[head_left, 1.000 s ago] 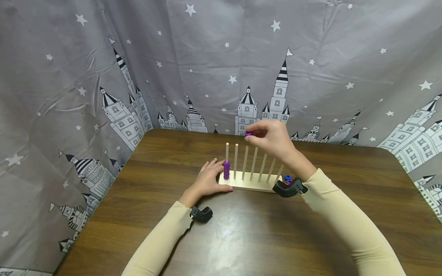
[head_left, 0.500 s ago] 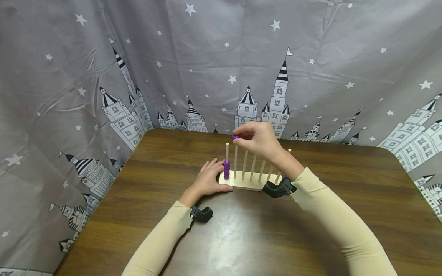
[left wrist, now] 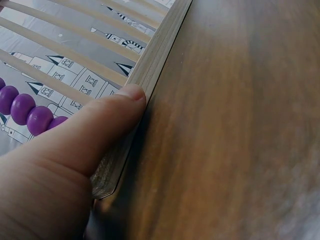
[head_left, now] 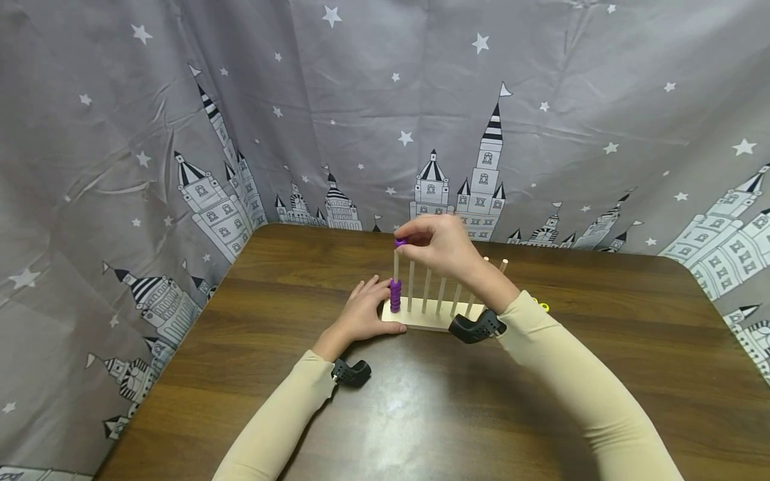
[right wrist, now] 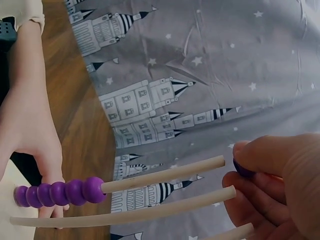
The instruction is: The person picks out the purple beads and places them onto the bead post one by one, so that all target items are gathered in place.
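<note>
A wooden stand [head_left: 434, 322] with a row of upright pegs sits on the table. Several purple beads [head_left: 395, 296] are stacked on its leftmost peg [head_left: 396, 266]. My left hand [head_left: 363, 315] holds the stand's left end, its thumb [left wrist: 107, 117] along the front edge and fingers behind. Between thumb and fingertips my right hand [head_left: 445, 248] pinches one more purple bead [head_left: 401, 242], at the top of the leftmost peg. From the right wrist view this bead [right wrist: 243, 169] is mostly hidden by the fingers, just beyond the peg's tip and apart from it.
Yellow beads [head_left: 544, 307] lie on the brown table [head_left: 289, 280] to the right of the stand, partly hidden by my right sleeve. The other pegs [head_left: 426, 290] stand close under my right hand. Grey curtain [head_left: 361, 120] hangs behind the table.
My right hand has moved left with the purple bead, from over the middle pegs to the top of the leftmost peg. The left hand and the stand have stayed put.
</note>
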Action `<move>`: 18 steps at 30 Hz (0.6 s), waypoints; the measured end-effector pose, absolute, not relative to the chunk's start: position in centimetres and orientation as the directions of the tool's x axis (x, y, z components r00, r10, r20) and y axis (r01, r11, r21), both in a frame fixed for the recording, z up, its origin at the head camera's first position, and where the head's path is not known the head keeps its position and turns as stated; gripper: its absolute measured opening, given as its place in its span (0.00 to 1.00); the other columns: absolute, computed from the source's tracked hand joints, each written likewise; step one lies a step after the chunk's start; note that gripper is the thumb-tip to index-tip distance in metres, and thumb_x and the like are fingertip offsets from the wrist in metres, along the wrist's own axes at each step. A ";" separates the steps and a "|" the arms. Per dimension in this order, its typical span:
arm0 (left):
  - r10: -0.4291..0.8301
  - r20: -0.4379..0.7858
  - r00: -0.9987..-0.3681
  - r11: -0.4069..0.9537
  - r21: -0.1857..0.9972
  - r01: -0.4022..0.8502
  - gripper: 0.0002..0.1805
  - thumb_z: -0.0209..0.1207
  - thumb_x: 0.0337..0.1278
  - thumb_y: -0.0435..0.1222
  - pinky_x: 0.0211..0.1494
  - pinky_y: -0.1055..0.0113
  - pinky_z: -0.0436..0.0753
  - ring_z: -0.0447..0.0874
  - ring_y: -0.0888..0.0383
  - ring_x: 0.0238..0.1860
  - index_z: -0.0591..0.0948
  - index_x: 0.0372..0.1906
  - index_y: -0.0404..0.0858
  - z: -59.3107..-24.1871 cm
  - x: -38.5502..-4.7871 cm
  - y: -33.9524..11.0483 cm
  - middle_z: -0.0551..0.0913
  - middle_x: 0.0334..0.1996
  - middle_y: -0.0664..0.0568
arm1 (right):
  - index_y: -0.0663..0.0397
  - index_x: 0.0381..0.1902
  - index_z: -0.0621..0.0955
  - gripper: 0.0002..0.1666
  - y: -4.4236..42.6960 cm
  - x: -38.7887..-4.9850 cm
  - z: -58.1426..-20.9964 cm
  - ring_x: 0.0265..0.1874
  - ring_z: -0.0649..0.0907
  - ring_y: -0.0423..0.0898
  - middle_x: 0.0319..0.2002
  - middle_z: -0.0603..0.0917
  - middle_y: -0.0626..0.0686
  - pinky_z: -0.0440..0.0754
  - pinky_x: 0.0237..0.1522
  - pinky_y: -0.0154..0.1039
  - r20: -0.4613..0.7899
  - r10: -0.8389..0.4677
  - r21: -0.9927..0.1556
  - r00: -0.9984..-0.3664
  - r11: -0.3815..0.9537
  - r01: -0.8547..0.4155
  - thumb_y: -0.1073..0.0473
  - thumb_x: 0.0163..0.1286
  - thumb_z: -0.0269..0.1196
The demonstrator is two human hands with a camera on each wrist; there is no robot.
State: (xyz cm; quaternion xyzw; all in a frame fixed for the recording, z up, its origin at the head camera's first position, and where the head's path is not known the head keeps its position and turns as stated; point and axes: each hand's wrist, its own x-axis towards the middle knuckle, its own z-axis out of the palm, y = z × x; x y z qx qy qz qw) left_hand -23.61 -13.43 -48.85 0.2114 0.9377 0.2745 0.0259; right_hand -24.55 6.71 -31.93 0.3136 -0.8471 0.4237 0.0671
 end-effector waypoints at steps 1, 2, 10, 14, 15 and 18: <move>0.411 0.068 -0.909 0.760 0.526 0.383 0.41 0.74 0.42 0.57 0.84 0.38 0.47 0.53 0.39 0.82 0.81 0.62 0.41 -48.9 -23.6 -13.4 0.68 0.77 0.45 | 0.64 0.44 0.88 0.13 6.7 -24.6 -32.0 0.38 0.91 0.52 0.42 0.91 0.61 0.90 0.42 0.34 0.381 -0.478 -0.674 -0.791 0.442 -0.592 0.68 0.60 0.72; 0.410 0.069 -0.909 0.759 0.527 0.383 0.41 0.74 0.42 0.57 0.84 0.38 0.47 0.53 0.38 0.82 0.81 0.63 0.41 -48.9 -23.7 -13.4 0.68 0.77 0.44 | 0.64 0.43 0.88 0.13 6.7 -24.6 -32.0 0.39 0.91 0.52 0.42 0.91 0.60 0.90 0.43 0.35 0.382 -0.481 -0.671 -0.789 0.442 -0.595 0.68 0.60 0.72; 0.410 0.073 -0.909 0.759 0.525 0.385 0.43 0.74 0.42 0.57 0.84 0.38 0.47 0.53 0.38 0.82 0.80 0.64 0.40 -48.9 -23.7 -13.5 0.68 0.77 0.44 | 0.62 0.43 0.89 0.12 6.6 -24.7 -32.2 0.40 0.91 0.52 0.42 0.91 0.59 0.90 0.44 0.35 0.378 -0.512 -0.659 -0.771 0.436 -0.613 0.67 0.59 0.73; 0.412 0.075 -0.908 0.760 0.522 0.388 0.45 0.74 0.42 0.57 0.84 0.38 0.47 0.53 0.38 0.82 0.78 0.66 0.40 -48.8 -23.6 -13.5 0.68 0.77 0.44 | 0.63 0.43 0.89 0.13 6.6 -24.7 -32.2 0.40 0.91 0.53 0.42 0.90 0.59 0.90 0.44 0.35 0.370 -0.532 -0.646 -0.762 0.441 -0.623 0.68 0.59 0.73; 0.412 0.076 -0.908 0.759 0.522 0.388 0.45 0.74 0.42 0.57 0.84 0.38 0.47 0.53 0.38 0.82 0.78 0.66 0.40 -48.8 -23.6 -13.4 0.68 0.76 0.44 | 0.63 0.43 0.89 0.13 6.6 -24.7 -32.2 0.40 0.91 0.53 0.42 0.90 0.60 0.90 0.44 0.35 0.366 -0.537 -0.641 -0.760 0.447 -0.624 0.68 0.59 0.73; 0.413 0.073 -0.908 0.759 0.523 0.387 0.45 0.74 0.42 0.57 0.84 0.38 0.47 0.53 0.38 0.82 0.79 0.66 0.40 -48.8 -23.6 -13.4 0.68 0.76 0.44 | 0.63 0.43 0.88 0.13 6.6 -24.8 -32.1 0.40 0.91 0.53 0.42 0.90 0.60 0.90 0.44 0.35 0.347 -0.553 -0.621 -0.757 0.470 -0.628 0.68 0.59 0.73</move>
